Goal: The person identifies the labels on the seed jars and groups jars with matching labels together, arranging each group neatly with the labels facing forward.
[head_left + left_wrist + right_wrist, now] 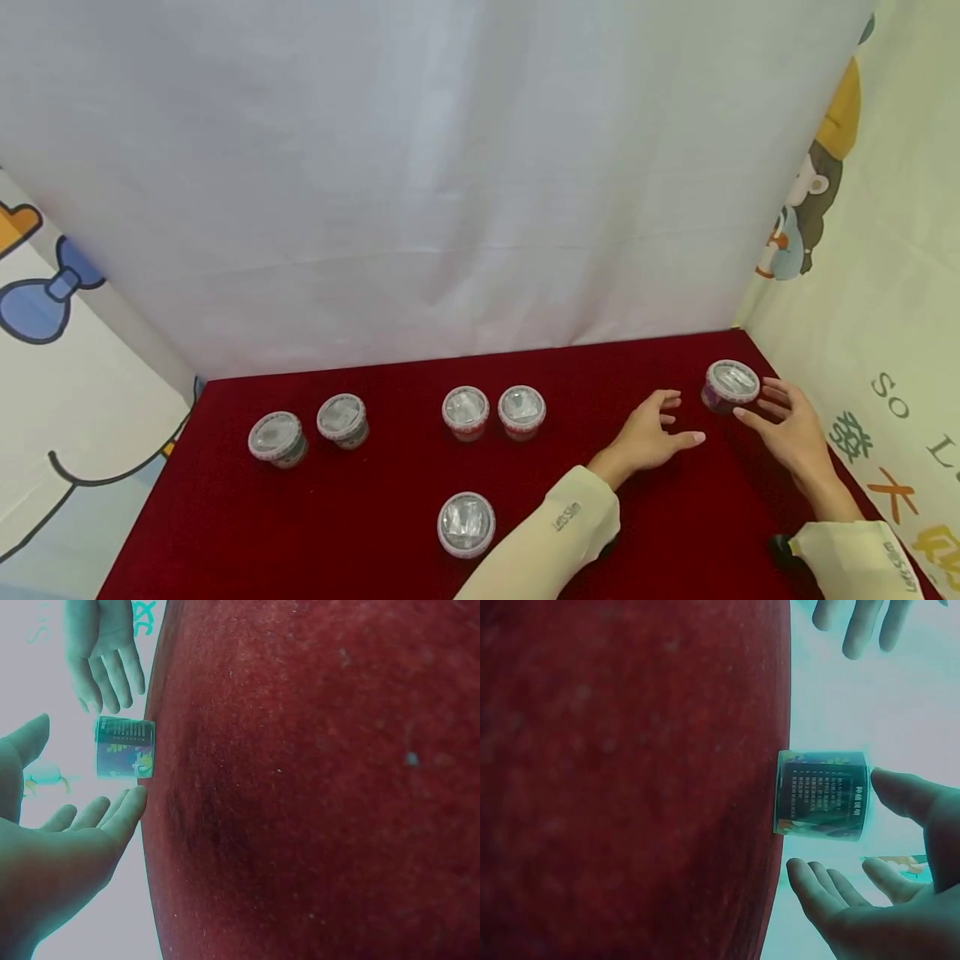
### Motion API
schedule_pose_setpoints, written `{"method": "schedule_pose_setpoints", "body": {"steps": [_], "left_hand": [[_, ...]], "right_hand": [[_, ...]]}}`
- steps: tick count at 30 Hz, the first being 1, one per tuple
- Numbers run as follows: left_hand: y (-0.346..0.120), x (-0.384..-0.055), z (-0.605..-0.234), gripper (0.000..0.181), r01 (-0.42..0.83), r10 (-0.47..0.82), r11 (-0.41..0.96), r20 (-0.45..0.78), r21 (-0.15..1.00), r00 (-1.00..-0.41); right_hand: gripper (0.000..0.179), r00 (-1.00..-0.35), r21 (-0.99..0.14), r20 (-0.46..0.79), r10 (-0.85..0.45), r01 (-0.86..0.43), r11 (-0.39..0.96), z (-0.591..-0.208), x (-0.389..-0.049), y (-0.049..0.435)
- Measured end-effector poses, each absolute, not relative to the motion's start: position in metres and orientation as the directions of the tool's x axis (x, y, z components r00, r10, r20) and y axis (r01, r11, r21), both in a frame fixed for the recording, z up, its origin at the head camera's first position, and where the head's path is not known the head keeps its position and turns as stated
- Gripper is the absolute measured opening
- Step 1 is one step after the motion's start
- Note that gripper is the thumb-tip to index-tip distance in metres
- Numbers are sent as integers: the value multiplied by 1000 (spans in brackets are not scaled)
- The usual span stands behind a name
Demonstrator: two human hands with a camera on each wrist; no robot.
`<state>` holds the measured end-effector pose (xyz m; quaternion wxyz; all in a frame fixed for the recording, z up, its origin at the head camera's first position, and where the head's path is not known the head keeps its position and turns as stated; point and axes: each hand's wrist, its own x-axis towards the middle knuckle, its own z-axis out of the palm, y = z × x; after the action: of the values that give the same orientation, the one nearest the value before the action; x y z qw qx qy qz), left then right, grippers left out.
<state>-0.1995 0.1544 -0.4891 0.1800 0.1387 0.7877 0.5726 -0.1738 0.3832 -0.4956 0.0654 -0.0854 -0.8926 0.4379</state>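
A small round tub (732, 385) with a clear lid and a purple side stands upright at the far right of the red cloth. Dark label print with pale lettering shows on the tub (823, 796) in the right wrist view. My right hand (797, 429) is just right of it, fingers spread and loosely bent, thumb close to its near side. To the tub's left, my left hand (643, 435) hovers over the cloth with thumb and fingers apart and nothing between them. The left wrist view has the tub (125, 748) between both hands.
Two similar tubs, one of them this tub (465, 412), stand side by side at mid-table. Another tub (466, 525) is nearer, left of my left sleeve. Two more, including a tub (277, 437), stand at the left. White curtains (450, 183) rise behind the red cloth (360, 525).
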Motion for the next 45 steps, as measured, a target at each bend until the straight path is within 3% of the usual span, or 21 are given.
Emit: {"method": "schedule_pose_setpoints", "body": {"steps": [45], "left_hand": [[196,-222,-499,73,-45,475,281,-180,959,-861]], "right_hand": [[84,-994,-784,-18,107,81,615,-495,-189,395]]}}
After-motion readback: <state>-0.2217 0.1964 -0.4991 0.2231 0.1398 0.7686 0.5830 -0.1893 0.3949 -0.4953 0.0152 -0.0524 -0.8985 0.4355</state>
